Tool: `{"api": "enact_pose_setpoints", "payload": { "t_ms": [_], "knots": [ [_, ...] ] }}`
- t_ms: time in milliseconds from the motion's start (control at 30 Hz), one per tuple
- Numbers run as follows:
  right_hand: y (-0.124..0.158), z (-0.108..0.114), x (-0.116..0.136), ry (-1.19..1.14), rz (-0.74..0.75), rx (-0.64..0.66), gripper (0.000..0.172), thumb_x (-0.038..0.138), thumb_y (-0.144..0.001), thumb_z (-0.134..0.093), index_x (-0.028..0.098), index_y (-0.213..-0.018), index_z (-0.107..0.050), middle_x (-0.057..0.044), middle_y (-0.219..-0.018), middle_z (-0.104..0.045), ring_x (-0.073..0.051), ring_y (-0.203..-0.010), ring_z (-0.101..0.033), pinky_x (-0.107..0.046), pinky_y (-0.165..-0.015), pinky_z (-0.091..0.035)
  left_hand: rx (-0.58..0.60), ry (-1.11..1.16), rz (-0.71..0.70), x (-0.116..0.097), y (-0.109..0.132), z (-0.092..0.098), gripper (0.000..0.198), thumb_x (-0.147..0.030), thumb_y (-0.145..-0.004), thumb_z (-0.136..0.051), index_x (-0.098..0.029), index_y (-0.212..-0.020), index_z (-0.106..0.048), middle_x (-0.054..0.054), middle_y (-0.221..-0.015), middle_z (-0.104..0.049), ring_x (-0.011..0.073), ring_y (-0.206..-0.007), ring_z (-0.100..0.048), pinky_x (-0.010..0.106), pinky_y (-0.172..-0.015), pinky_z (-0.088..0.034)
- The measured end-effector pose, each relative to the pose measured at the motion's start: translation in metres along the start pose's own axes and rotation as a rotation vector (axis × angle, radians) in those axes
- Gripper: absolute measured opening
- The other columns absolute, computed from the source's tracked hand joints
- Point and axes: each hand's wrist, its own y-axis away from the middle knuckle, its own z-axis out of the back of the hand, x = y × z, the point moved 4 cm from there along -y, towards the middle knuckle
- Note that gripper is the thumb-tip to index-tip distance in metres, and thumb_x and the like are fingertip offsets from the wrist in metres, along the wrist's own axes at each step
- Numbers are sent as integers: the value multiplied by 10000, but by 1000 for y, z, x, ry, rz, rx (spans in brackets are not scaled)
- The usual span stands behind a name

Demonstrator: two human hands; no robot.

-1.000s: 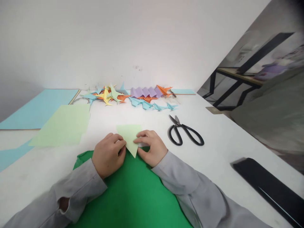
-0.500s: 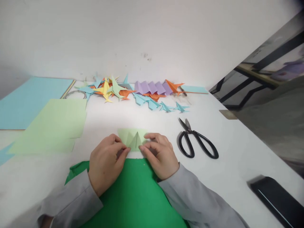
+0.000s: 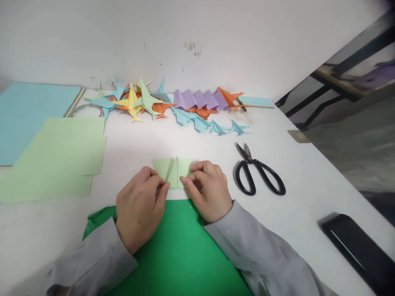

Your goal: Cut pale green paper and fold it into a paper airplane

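Observation:
A small piece of folded light green paper (image 3: 174,174) lies on the white table in front of me, with a dark crease line running up its middle. My left hand (image 3: 142,209) pinches a narrow flap at the paper's lower left between thumb and forefinger; the flap stands partly raised. On the right side of the paper, my right hand (image 3: 210,192) has its thumb near the crease and its bent fingers at the right edge. Just below the paper lies a green cloth (image 3: 182,246), under both wrists. Black-handled scissors (image 3: 251,164) rest to the right, blades slightly apart.
Along the wall lie several folded paper figures (image 3: 148,100) and a pleated purple paper strip (image 3: 197,100). Light green sheets (image 3: 61,148) and blue sheets (image 3: 33,105) are at the left. A black case-like object (image 3: 354,246) lies near the table's right edge.
The flaps that formed a triangle at the middle have opened outward, and the central crease now shows at full height. The camera view has shifted, so the table things appear higher.

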Motion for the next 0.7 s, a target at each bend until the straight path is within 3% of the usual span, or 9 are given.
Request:
{"api": "enact_pose_setpoints", "payload": {
  "t_ms": [267,433,700],
  "knots": [
    [-2,-1,2,86,14,4,308,349,-833,-549,181,-576,-531,-53,-838,-562,-206,-801,-468,-357,-735,-364,-15,-176,-87,-4,-1,0,200,-235,-892,-433,-175,-744,-553,27,-840,-583,179,-764,-571,295,-629,-391],
    [-2,-2,5,220,47,25,327,368,-856,-509,176,-596,-551,-62,-821,-549,-205,-771,-445,-347,-701,-350,-32,-147,-92,-3,1,1,206,-247,-889,-441,-179,-733,-557,25,-863,-586,174,-769,-577,289,-633,-406],
    [-1,-2,6,250,-1,38,305,370,-836,-533,180,-598,-560,-55,-824,-550,-210,-787,-460,-334,-680,-330,-66,-220,-124,-7,0,-1,198,-243,-873,-451,-170,-730,-566,44,-847,-579,188,-767,-576,299,-623,-423]
  ]
}}
